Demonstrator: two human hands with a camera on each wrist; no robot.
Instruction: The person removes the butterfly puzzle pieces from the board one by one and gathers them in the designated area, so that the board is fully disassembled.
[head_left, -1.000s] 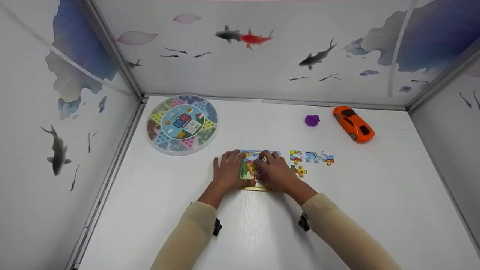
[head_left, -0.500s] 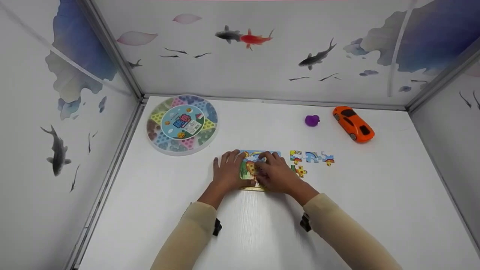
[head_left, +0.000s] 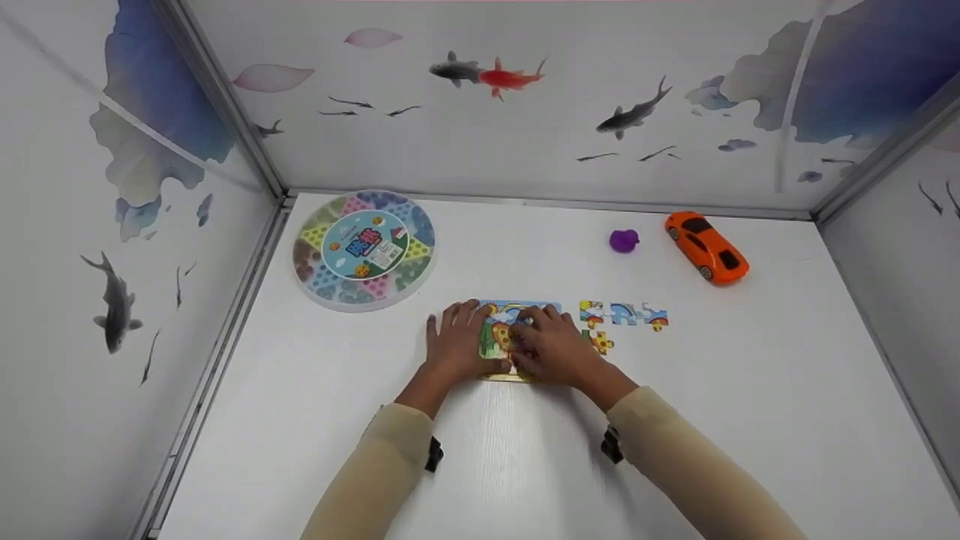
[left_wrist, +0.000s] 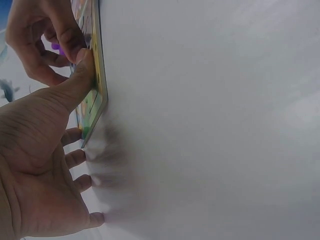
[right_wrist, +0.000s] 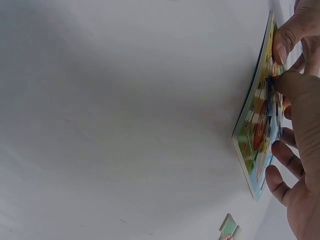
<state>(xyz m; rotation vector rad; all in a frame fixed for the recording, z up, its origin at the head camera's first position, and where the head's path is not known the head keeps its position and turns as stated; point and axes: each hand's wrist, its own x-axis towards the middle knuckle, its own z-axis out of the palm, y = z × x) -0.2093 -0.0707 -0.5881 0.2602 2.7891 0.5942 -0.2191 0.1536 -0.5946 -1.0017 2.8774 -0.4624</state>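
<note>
A small jigsaw puzzle (head_left: 495, 339) in a shallow tray lies mid-table, showing a sun, a rainbow and a spotted mushroom. My left hand (head_left: 459, 346) rests along its left side with spread fingers; the thumb presses the front edge, as the left wrist view (left_wrist: 45, 150) also shows. Over the right half, my right hand (head_left: 559, 349) has its thumb and fingers bent together at the picture. In the right wrist view a dark-edged puzzle piece (right_wrist: 270, 95) stands up at its thumb tip, mostly covered by fingers. Several loose puzzle pieces (head_left: 623, 313) lie right of the tray.
A round, clear-lidded board game box (head_left: 420, 262) is at the back left. Toward the back right are a small purple duck (head_left: 623, 241) and an orange toy car (head_left: 707, 247). Walls with painted fish border the white table (head_left: 495, 465) on the back and sides.
The right hand has shifted very slightly right, its fingers still bent over the puzzle. The left hand and the loose pieces keep their places.
</note>
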